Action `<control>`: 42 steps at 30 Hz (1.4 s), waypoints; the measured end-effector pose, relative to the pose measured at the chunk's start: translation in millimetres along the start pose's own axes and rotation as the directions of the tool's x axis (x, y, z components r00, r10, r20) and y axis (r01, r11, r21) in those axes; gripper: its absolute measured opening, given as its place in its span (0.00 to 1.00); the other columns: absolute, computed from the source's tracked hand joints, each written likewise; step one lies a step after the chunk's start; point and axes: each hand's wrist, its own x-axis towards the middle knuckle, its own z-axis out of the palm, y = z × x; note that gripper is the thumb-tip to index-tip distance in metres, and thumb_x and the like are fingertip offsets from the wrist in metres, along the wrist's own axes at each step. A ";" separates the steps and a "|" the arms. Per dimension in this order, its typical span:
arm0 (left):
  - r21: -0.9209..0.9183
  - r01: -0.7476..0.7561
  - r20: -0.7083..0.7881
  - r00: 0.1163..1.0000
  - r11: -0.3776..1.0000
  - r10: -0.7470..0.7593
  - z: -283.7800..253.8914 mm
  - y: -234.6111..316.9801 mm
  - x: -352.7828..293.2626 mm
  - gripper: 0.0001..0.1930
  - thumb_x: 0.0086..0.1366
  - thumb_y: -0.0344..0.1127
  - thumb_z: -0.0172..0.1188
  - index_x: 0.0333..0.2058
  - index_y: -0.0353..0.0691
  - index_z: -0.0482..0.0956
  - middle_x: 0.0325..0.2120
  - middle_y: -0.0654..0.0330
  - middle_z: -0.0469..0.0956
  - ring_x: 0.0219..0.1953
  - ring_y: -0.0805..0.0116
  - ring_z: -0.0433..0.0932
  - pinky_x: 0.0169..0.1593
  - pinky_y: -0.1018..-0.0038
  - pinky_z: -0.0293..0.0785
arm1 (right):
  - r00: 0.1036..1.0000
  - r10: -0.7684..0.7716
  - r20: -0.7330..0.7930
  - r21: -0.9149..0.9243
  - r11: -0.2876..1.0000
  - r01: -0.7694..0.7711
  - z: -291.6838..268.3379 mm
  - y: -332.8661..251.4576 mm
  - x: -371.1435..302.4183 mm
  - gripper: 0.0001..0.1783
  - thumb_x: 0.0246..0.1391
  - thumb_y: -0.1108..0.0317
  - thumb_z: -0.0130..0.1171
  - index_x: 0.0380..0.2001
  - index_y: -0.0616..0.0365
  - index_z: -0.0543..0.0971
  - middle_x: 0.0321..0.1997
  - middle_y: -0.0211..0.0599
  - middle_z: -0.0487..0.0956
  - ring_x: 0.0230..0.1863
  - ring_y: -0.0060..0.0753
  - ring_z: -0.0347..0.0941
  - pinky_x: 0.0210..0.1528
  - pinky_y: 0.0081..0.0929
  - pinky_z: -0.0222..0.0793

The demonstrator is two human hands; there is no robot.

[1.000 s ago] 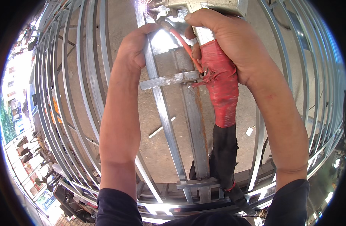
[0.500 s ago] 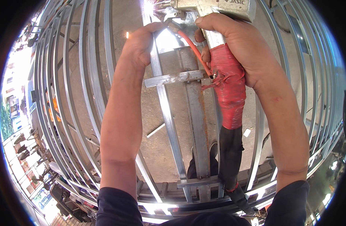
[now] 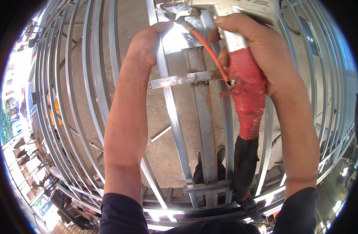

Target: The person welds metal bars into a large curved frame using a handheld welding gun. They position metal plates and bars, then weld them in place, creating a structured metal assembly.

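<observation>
My right hand [image 3: 260,41] is closed round the grip of a handheld welding gun [image 3: 236,40]. Red tape [image 3: 247,78] wraps its lower grip, and a black-sleeved cable [image 3: 244,160] trails toward me. An orange tube [image 3: 210,50] runs from near the nozzle to the taped part. The gun's head, blurred, reaches past the top edge, above a shiny metal plate [image 3: 181,41]. My left hand [image 3: 145,43] grips a long square metal tube [image 3: 173,113] beside the plate, thumb over the top; its other fingers are mostly hidden.
A short crossbar [image 3: 182,80] lies over a rusty-edged beam [image 3: 204,128] in the middle. Rows of metal bars [image 3: 91,78] stand to the left, with more bars on the right. A thin offcut [image 3: 161,133] lies on the floor. My shoes show beneath the frame.
The bright sparks at the nozzle are gone. My right hand has shifted the welding gun to the right, and its cable has swung along. My left hand stays in place.
</observation>
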 end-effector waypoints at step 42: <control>0.339 -0.401 -0.331 0.796 0.851 0.507 -23.9 18.4 -1.4 0.24 0.75 0.46 0.61 0.56 0.29 0.73 0.45 0.55 0.83 0.45 0.66 0.81 0.49 0.71 0.76 | 0.993 0.051 0.110 0.062 0.996 -0.058 -26.3 43.1 -78.1 0.16 0.59 0.65 0.66 0.44 0.68 0.83 0.35 0.43 0.85 0.23 0.30 0.80 0.26 0.29 0.78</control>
